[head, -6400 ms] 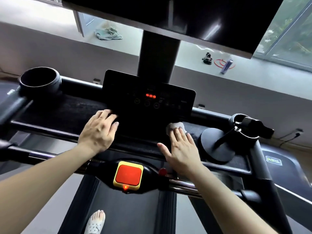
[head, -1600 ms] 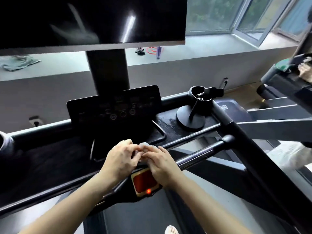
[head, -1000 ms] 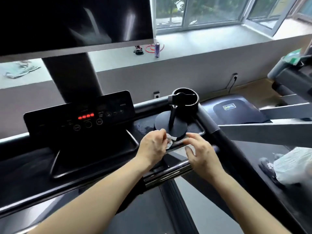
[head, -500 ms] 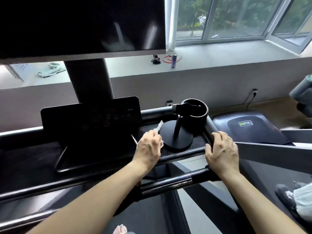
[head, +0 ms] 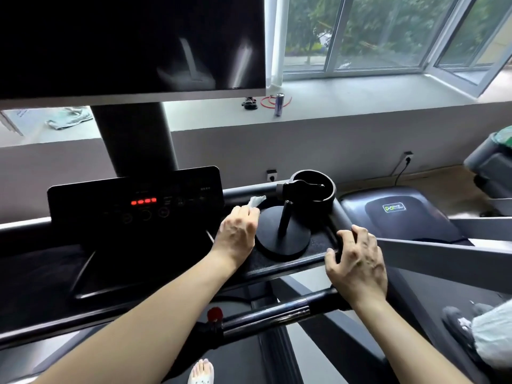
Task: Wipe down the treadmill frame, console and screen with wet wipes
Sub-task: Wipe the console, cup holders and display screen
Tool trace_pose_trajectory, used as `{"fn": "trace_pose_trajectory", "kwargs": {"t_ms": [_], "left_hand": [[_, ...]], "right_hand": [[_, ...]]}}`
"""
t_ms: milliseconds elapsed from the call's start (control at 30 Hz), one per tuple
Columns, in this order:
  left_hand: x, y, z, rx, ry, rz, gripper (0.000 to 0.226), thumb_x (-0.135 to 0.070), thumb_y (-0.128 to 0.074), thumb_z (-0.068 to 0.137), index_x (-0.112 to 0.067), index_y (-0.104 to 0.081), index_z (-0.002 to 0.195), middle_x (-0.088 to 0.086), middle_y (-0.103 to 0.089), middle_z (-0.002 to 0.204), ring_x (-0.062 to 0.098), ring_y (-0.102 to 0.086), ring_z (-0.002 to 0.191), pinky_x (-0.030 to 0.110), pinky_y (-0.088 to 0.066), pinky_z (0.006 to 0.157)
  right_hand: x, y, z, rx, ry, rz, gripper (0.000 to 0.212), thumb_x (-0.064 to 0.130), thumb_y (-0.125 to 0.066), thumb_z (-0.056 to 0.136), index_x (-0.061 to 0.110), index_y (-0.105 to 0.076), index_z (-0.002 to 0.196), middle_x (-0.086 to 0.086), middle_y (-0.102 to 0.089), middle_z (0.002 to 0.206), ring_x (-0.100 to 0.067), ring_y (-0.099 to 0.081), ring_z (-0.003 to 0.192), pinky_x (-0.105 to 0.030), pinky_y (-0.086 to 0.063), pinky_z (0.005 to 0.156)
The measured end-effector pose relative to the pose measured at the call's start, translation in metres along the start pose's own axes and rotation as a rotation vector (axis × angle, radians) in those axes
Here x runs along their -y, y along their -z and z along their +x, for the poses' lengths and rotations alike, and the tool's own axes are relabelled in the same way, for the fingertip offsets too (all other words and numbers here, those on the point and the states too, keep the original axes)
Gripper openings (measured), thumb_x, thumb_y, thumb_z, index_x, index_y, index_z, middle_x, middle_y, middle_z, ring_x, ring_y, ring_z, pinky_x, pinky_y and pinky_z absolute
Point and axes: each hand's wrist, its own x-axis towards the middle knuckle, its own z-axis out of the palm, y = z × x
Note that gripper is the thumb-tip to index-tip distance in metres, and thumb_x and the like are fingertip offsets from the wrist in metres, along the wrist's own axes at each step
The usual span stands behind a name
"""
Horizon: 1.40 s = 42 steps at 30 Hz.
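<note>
Wet wipe [head: 256, 201], white and crumpled, is held in the left hand [head: 238, 231], whose fingers are curled round it so that only one end is seen above the knuckles. The wipe is positioned over the console tray [head: 318, 241], between the control panel [head: 133, 217] and the round base of a black stand [head: 282, 242]. The right hand [head: 357, 261] is clamped on the tray's right front corner, with the fingers curled over the top and the thumb set against the front edge. Red digits are lit on the panel. A dark screen [head: 124, 42] is mounted above it on a post. A cup holder [head: 329, 189] is seen just behind the stand, and a handlebar [head: 277, 310] below the tray. A can [head: 279, 104] and a cloth [head: 70, 119] are seen on the window sill.
</note>
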Motion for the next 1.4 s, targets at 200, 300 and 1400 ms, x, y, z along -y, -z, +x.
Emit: {"fn": "trace_pose_trajectory", "kwargs": {"t_ms": [200, 300, 1400], "left_hand": [[0.037, 0.015, -0.032, -0.029, 0.021, 0.037, 0.011, -0.005, -0.063, 0.089, -0.013, -0.061, 0.081, 0.01, -0.061, 0.076, 0.03, -0.06, 0.063, 0.038, -0.052, 0.053], [0.053, 0.013, -0.041, -0.094, -0.116, 0.201, 0.015, -0.006, -0.066, 0.083, -0.007, -0.058, 0.095, 0.014, -0.059, 0.081, 0.03, -0.056, 0.066, 0.03, -0.035, 0.054], [0.017, -0.006, 0.004, 0.383, -0.077, -0.246, 0.092, -0.071, -0.02, 0.089, -0.014, -0.031, 0.161, 0.001, -0.029, 0.167, 0.01, -0.016, 0.156, 0.026, -0.006, 0.127]], "right_hand": [[-0.001, -0.002, -0.003, -0.023, 0.016, -0.02, 0.035, 0.037, -0.056, 0.08, 0.014, -0.066, 0.105, -0.019, -0.054, 0.131, -0.037, -0.052, 0.117, -0.048, -0.047, 0.094], [0.0, -0.005, -0.002, -0.009, -0.004, -0.029, 0.029, 0.032, -0.066, 0.081, 0.014, -0.066, 0.104, -0.019, -0.053, 0.133, -0.037, -0.05, 0.119, -0.049, -0.047, 0.095], [0.003, -0.006, -0.003, -0.018, -0.01, -0.107, 0.033, 0.036, -0.051, 0.083, 0.014, -0.065, 0.103, -0.019, -0.053, 0.134, -0.037, -0.05, 0.121, -0.049, -0.046, 0.097]]}}
